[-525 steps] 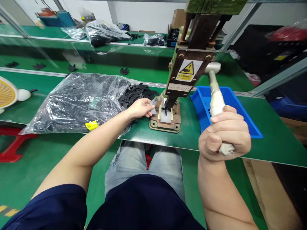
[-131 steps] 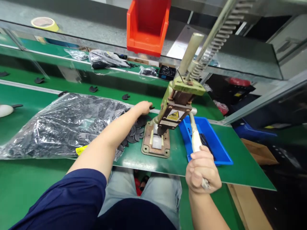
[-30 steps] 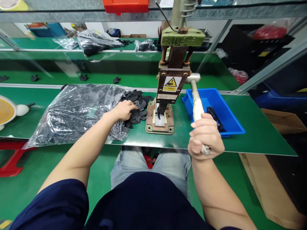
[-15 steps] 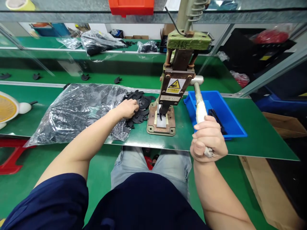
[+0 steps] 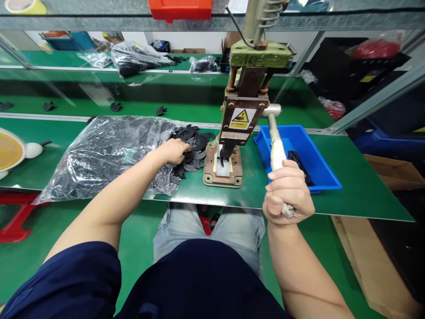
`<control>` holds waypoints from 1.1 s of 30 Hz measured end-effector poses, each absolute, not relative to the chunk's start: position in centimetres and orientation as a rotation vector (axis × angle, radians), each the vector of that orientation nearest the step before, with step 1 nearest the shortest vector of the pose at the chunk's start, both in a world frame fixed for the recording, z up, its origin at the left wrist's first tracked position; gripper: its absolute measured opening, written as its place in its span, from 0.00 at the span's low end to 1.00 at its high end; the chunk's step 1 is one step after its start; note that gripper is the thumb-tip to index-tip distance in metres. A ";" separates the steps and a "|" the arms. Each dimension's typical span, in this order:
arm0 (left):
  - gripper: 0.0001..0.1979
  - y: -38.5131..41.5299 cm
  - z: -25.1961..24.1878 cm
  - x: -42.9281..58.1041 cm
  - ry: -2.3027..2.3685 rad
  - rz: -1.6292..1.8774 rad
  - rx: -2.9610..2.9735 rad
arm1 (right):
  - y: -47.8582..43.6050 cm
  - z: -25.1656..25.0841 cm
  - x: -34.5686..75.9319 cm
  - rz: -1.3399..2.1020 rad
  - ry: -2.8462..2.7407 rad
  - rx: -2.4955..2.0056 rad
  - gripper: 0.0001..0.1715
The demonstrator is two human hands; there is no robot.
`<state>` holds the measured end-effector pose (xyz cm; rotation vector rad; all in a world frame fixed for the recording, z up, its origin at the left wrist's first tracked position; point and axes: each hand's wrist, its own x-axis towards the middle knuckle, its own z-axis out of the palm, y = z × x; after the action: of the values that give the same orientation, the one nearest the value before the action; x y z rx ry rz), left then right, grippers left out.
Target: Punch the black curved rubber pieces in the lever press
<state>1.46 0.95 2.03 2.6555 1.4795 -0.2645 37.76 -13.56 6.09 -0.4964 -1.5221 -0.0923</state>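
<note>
The right hand (image 5: 288,192) is closed around the wrapped lever (image 5: 276,153) of the press (image 5: 244,118). The left hand (image 5: 171,152) reaches into the black curved pieces (image 5: 200,141); some fingertips are hidden, so I cannot tell whether it grips one. The pieces lie at the mouth of a clear plastic bag (image 5: 106,153), its dark contents blurred by glare. The blue bin (image 5: 323,177) holds dark parts (image 5: 300,167), indistinct in shape. The top edge cuts off a red bin (image 5: 181,9).

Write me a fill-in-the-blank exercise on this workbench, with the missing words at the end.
1. The hand gripping the wrapped handle is the person's ____ one.
2. The left hand is at dark pieces heaped ____ the plastic bag and the press.
3. The tray beside the press is ____ in colour.
Missing words: right; between; blue.
</note>
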 end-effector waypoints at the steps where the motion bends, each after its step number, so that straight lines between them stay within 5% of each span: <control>1: 0.22 0.9 2.0 1.4 1.484 -0.200 2.649 | -13.5 6.1 37.7 -0.093 -1.520 -0.494 0.19; 8: 0.13 -0.1 1.6 1.2 1.552 0.652 1.929 | -13.3 5.9 37.7 -0.111 -1.504 -0.501 0.20; 13: 0.24 -1.4 1.2 2.8 1.266 1.061 1.414 | -13.2 5.7 37.7 -0.119 -1.490 -0.503 0.20; 23: 0.16 -4.7 -1.8 6.5 1.315 1.112 1.456 | -13.4 5.8 37.7 -0.092 -1.492 -0.516 0.19; 33: 0.08 -7.0 -1.0 6.8 1.473 0.553 1.862 | -13.3 5.9 37.7 -0.111 -1.511 -0.497 0.18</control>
<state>6.75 -7.03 -1.00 1.8616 1.4734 0.5532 37.66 -13.33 5.90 -0.4965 -1.5107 -0.1113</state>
